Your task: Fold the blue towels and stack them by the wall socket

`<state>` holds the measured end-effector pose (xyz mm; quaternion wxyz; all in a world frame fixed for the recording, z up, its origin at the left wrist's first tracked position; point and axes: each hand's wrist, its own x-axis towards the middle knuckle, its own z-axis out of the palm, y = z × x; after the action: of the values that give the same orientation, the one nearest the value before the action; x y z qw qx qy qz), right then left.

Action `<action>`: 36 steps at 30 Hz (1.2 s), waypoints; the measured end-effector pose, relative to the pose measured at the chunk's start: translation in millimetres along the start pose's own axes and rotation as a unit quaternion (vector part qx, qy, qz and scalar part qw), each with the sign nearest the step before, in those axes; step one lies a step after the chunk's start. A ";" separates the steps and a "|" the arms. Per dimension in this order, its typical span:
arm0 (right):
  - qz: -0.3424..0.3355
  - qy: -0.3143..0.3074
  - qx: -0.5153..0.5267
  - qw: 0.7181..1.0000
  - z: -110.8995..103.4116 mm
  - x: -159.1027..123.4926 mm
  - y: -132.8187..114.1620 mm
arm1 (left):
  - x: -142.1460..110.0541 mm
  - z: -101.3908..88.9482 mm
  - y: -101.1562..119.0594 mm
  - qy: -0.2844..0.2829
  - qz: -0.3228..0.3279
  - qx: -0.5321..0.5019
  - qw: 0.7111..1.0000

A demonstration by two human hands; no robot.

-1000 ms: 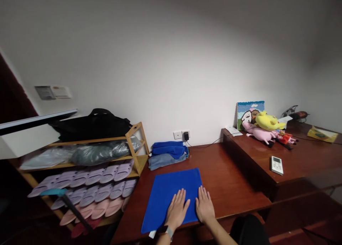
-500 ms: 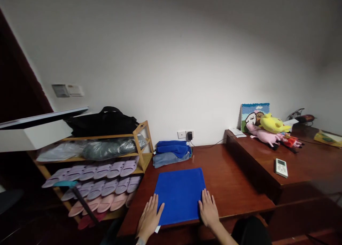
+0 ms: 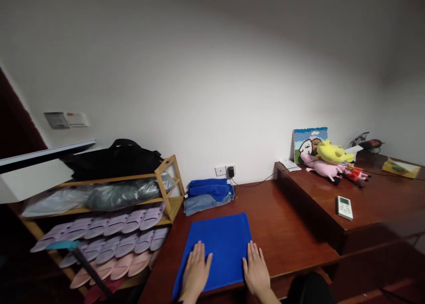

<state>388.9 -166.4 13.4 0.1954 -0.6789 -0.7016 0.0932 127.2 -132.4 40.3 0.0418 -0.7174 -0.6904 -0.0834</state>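
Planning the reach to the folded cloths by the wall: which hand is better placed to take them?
Probably the left hand: it rests on the blue towel nearly straight in front of the folded cloths, while the right hand sits farther off, at the towel's right edge.

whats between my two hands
In the head view, the blue towel lies between your left hand and right hand, both resting flat on it.
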 end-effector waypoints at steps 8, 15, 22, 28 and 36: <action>-0.024 0.001 0.009 1.000 5.1 1.1 6.7 | 4.1 12.9 120.5 -0.083 0.178 -0.093 0.976; -0.012 -0.006 0.006 1.000 3.7 2.9 5.9 | -6.2 14.0 -20.2 -0.078 0.035 -0.044 0.995; -0.002 -0.016 -0.016 1.000 -3.6 -6.8 8.0 | -18.7 33.0 -83.8 -0.024 -0.011 -0.032 0.999; -0.033 0.033 -0.016 0.999 9.5 -25.4 16.7 | -20.9 31.7 -75.8 -0.032 -0.004 -0.029 0.999; -0.045 0.041 -0.003 0.998 8.4 -25.9 16.2 | -22.8 -0.8 -49.5 -0.029 0.003 -0.045 0.999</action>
<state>400.4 -189.9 -4.5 0.2259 -0.6505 -0.7231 0.0546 77.0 -152.9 34.4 -0.0101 -0.7226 -0.6849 -0.0936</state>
